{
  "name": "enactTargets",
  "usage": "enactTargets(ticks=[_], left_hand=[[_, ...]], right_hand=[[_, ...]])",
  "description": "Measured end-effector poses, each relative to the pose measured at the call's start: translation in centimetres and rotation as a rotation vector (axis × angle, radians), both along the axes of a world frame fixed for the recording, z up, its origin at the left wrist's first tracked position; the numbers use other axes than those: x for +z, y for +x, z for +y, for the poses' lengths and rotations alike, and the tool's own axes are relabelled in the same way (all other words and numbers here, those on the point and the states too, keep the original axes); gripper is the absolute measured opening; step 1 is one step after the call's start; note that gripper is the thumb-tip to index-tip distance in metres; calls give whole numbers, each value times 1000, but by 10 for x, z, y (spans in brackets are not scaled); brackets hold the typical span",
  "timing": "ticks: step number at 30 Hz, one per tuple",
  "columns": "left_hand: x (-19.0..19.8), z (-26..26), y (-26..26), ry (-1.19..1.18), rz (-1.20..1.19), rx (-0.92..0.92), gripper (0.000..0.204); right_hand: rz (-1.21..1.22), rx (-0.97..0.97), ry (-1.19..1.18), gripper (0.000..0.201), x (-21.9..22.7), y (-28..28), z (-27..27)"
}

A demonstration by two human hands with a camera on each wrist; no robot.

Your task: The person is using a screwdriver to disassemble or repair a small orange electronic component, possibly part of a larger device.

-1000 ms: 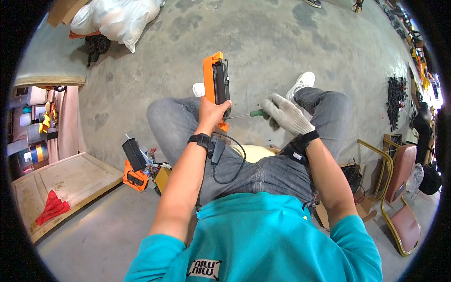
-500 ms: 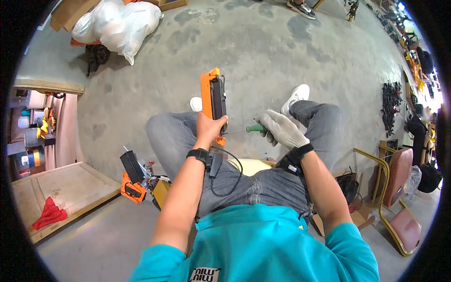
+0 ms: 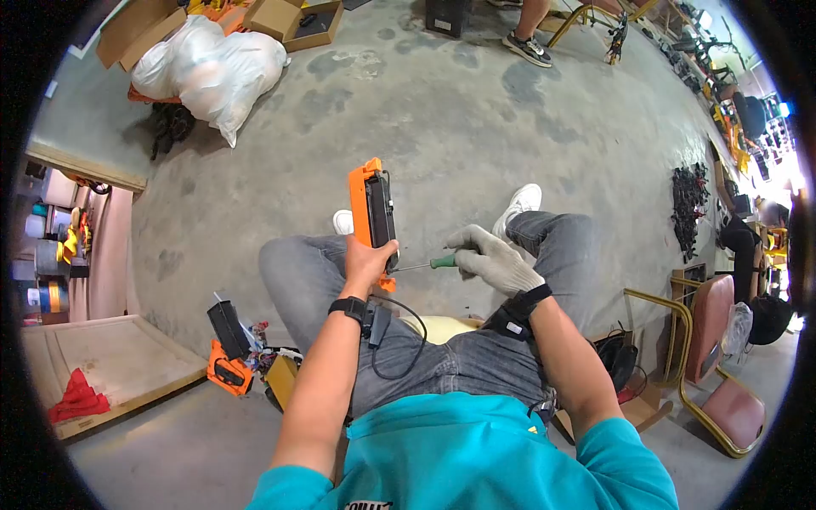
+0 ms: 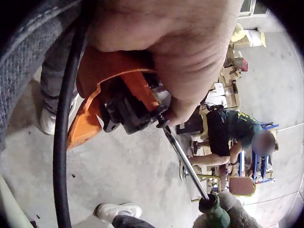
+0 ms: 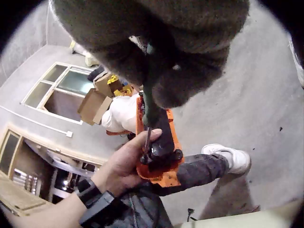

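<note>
My bare left hand [image 3: 365, 262] grips the near end of a long orange-and-black casing [image 3: 360, 208], its thumb over the black side. Held upright over my lap, the casing points its far end away from me. In my gloved right hand [image 3: 500, 262] is a screwdriver with a green handle [image 3: 443, 262]. The left wrist view has its metal shaft [image 4: 187, 166] running to a black part at the casing's end, the tip right beside my left thumb. Gloved fingers [image 5: 190, 78] wrap the handle in the right wrist view and hide part of it.
By my left leg lie another orange piece [image 3: 228, 371] and a black box-shaped part [image 3: 228, 328]. A low wooden panel [image 3: 127, 357] with a red cloth [image 3: 79, 398] is at left. White bags [image 3: 212, 72] stand far left, a chair [image 3: 712, 331] right. Another person's shoe [image 3: 527, 49] shows at the back.
The head view has tilted up, so the scene sits lower and more of the back shows. Both hands keep their holds; the screwdriver stays at the casing's near end, while the gloved fingers shift slightly.
</note>
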State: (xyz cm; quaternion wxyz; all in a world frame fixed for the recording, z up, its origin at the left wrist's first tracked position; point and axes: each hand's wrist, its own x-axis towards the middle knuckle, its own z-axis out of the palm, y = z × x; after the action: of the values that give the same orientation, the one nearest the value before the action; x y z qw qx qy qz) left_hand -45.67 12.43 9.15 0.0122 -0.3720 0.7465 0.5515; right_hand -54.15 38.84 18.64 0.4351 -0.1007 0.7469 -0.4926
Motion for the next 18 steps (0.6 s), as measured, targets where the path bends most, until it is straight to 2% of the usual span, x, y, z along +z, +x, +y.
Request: enactTargets(ticks=[2, 6, 8, 9, 12, 13, 15, 17, 18], left_hand=[[-16, -7, -1, -5, -26, -15, 71], [-18, -8, 0, 26, -6, -28, 70], [-13, -5, 1, 6, -27, -13, 71], [-14, -6, 1, -14, -51, 2, 72], [-30, -11, 1, 20, -4, 4, 75], [-34, -12, 4, 20, -1, 8, 75], [-30, -10, -1, 52, 49, 14, 77], [-20, -8, -9, 55, 22, 6, 78], [-15, -6, -6, 54, -31, -9, 78]], right_hand=[[311, 32, -99, 37, -12, 4, 3], [169, -24, -42, 35, 14, 10, -6], [-109, -2, 129, 40, 24, 4, -10], [-108, 3, 127, 40, 21, 5, -10], [154, -9, -81, 41, 5, 7, -5], [157, -5, -81, 41, 4, 10, -4], [326, 27, -2, 43, 12, 13, -2], [335, 25, -28, 43, 11, 13, -6], [213, -55, 29, 42, 25, 15, -10]])
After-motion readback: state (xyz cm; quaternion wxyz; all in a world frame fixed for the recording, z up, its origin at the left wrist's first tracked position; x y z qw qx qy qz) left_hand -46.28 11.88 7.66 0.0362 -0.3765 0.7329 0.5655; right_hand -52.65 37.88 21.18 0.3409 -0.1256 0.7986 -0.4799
